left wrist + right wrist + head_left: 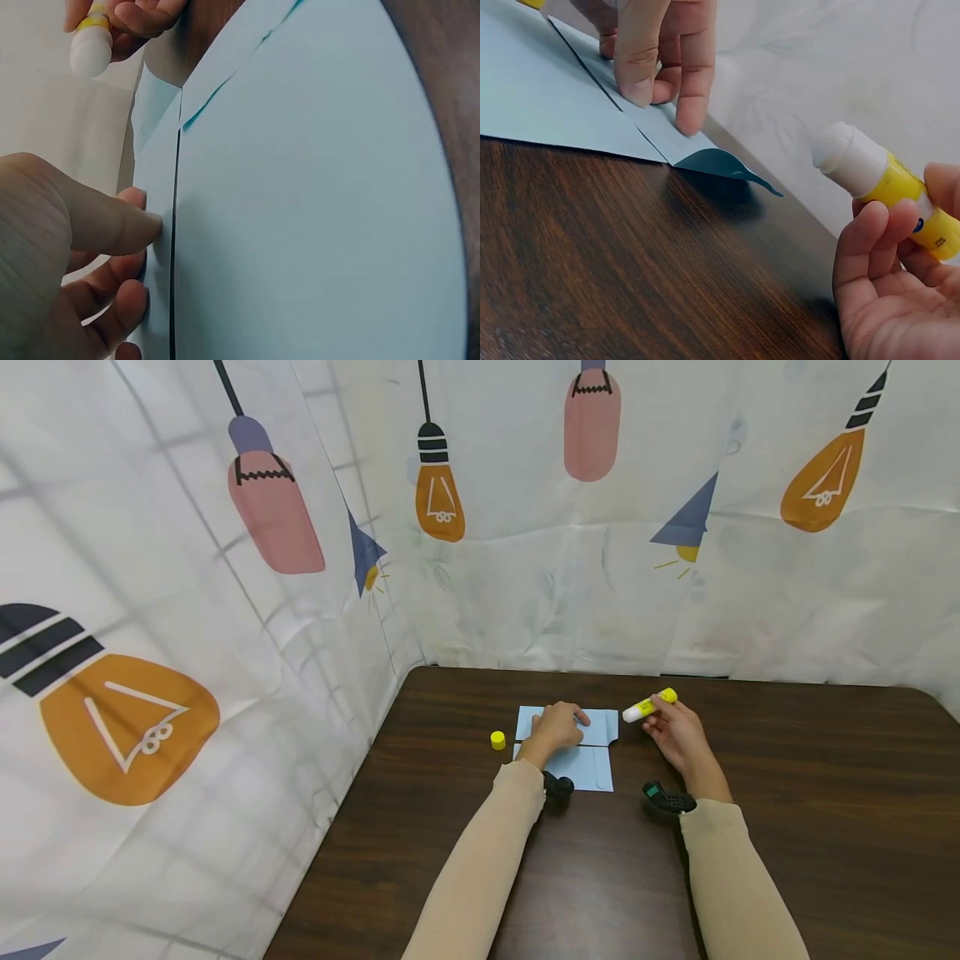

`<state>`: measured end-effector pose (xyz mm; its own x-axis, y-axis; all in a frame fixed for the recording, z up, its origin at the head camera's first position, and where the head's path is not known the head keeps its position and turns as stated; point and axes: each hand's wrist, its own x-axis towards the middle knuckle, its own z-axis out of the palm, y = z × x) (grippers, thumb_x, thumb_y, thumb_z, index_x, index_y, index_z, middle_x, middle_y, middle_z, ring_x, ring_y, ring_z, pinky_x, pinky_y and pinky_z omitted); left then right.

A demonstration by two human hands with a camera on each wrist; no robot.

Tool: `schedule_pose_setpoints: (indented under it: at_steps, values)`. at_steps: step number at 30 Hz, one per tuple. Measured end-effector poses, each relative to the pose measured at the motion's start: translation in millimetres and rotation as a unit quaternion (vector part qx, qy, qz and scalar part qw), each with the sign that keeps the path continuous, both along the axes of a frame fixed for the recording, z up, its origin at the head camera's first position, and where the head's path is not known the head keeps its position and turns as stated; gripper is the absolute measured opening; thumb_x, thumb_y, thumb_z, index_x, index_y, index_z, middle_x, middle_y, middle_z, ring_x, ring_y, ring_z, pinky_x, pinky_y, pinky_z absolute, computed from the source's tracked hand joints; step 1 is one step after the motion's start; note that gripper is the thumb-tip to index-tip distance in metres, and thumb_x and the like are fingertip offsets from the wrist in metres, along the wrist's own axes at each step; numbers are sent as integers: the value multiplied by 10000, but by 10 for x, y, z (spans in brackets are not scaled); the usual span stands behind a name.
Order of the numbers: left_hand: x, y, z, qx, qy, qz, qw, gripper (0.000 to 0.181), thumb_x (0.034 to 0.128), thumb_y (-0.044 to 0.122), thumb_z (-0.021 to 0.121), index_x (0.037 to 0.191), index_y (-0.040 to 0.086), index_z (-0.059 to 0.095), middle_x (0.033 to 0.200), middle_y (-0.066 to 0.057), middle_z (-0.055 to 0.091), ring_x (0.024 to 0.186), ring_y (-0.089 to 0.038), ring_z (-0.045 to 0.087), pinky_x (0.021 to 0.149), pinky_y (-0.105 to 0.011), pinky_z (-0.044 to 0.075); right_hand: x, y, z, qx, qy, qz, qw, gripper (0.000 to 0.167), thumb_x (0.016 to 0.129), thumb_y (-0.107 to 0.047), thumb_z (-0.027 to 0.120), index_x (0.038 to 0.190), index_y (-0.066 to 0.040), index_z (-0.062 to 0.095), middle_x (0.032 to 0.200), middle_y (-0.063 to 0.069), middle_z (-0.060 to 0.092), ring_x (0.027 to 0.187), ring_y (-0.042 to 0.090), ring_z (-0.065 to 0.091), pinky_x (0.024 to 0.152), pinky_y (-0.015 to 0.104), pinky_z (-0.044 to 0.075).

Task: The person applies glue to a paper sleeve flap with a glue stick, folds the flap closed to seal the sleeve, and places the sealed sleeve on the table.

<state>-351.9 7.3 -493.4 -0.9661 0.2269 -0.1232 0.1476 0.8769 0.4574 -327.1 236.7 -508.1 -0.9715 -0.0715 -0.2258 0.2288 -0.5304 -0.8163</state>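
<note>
A light blue sheet of paper [587, 766], with a dark seam or slit across its middle, lies flat on the table. My left hand [558, 728] rests on its far half, fingertips pressing the paper beside the seam. To the right of the paper, my right hand [681, 739] grips an uncapped yellow glue stick [911, 191] in the air, its white end pointing left towards the paper. The right edge of the far half curls up off the table in the right wrist view. Left of the paper stands the yellow cap [498, 741].
The dark brown wooden table [810, 777] extends around the paper. A white curtain [525, 585] printed with lamps and bulbs hangs behind it and along the left side. Both wrists wear dark devices [663, 798] below the hands.
</note>
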Motion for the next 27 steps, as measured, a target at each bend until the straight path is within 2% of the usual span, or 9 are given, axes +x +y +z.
schedule_pose_setpoints:
  at_steps: [3,6,11,16,23,27]
  values:
    - [-2,6,-2,55,-39,16,10000,193,931,197,652,1078,282,745,1290,47,680,1256,-229,548,1038,-494,362,-2,-1,1,-20,10,-4,10000,221,1074,-224,529,1233,-119,417,927,-22,528,751,83,502,731,197,515]
    - [15,16,6,153,-55,53,9999,139,958,290,634,1046,261,737,1248,38,674,1247,-230,538,1046,-537,346,-3,1,-2,-30,13,3,10000,227,1073,-229,528,1238,-120,416,930,-23,532,754,81,504,732,197,516]
    - [38,57,10,195,-9,96,9998,216,973,439,604,942,250,704,1118,61,659,1210,-221,533,1056,-602,327,-7,8,-15,-104,-25,-6,9999,219,1067,-245,542,1219,-131,433,929,-25,531,754,76,508,730,195,516]
    - [67,110,17,20,148,116,9998,246,1009,439,551,892,239,634,1043,46,594,1096,-196,521,1021,-627,339,-11,21,-23,-227,-66,-1,9997,251,1051,-266,574,1216,-140,433,935,-26,533,760,82,507,735,201,514]
    - [83,143,60,-149,89,-22,9998,184,1023,438,514,1013,260,560,1107,9,569,1047,-200,474,1003,-632,330,-16,20,-28,-267,-2,-1,9996,213,1067,-249,541,1215,-141,434,928,-33,543,760,83,512,740,201,517]
    - [52,156,39,-66,0,-102,9999,215,1018,462,526,1134,283,548,1195,-18,566,1103,-225,469,1004,-638,312,-16,18,-34,-301,15,-32,9995,208,1056,-251,565,1196,-143,456,914,-30,556,754,87,521,734,205,523]
